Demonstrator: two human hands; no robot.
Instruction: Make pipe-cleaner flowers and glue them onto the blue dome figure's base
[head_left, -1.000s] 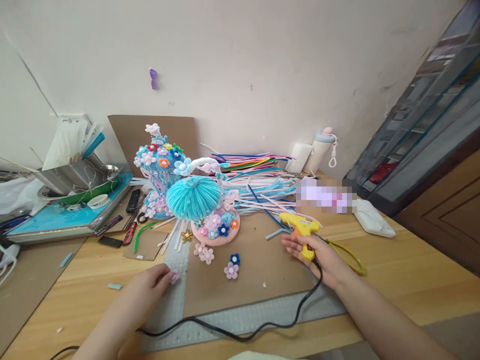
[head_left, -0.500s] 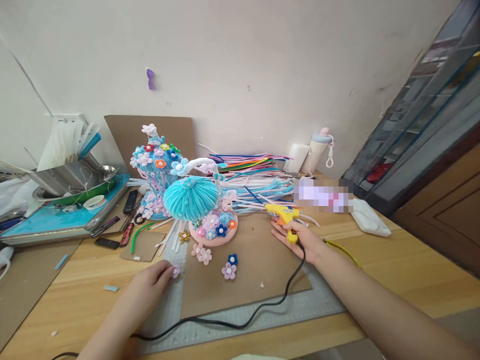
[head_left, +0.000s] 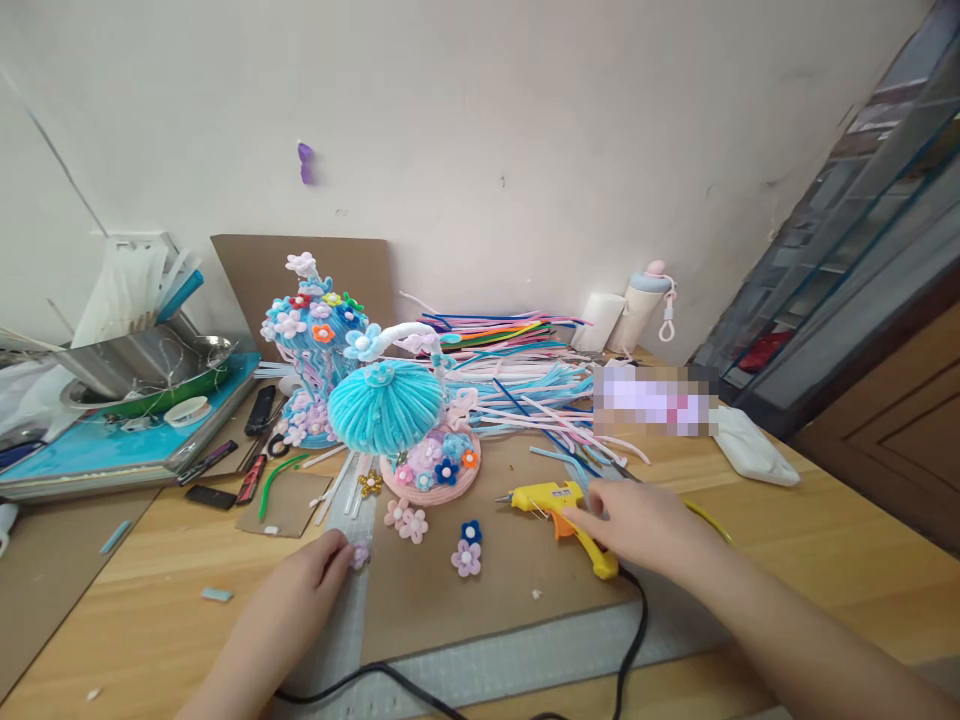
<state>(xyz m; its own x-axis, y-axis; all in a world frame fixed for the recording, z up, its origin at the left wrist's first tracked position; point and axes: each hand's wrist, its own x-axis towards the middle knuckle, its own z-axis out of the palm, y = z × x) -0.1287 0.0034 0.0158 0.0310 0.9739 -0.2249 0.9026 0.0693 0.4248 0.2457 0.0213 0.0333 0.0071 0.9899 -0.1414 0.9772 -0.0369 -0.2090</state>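
Over the left edge of the cardboard [head_left: 420,600], my left hand [head_left: 311,580] is closed, pinching a small lilac fuzzy flower [head_left: 361,555] at its fingertips. My right hand [head_left: 637,525] is beside a yellow glue gun [head_left: 551,497], thumb spread over its back part; the other fingers are partly hidden. The gun's handle shows bare and its nozzle points left. Between the hands lie a dark blue flower [head_left: 471,532], a lilac flower [head_left: 466,559] and pink flowers [head_left: 407,520]. Behind them, a turquoise fuzzy lampshade shape [head_left: 386,407] hangs over a pink round base [head_left: 439,495] covered with flowers.
A second flowered blue piece [head_left: 315,330] stands behind left. Bundles of pipe cleaners [head_left: 517,375] lie along the wall. A black cord [head_left: 637,640] crosses the front. A metal bowl [head_left: 135,355] is at left; a bottle [head_left: 645,305] and a white packet [head_left: 754,445] are at right.
The glue gun has come down and nearer, turning so its handle points toward the lower right. My right hand has shifted from under the gun to its back. My left hand still pinches the lilac flower.
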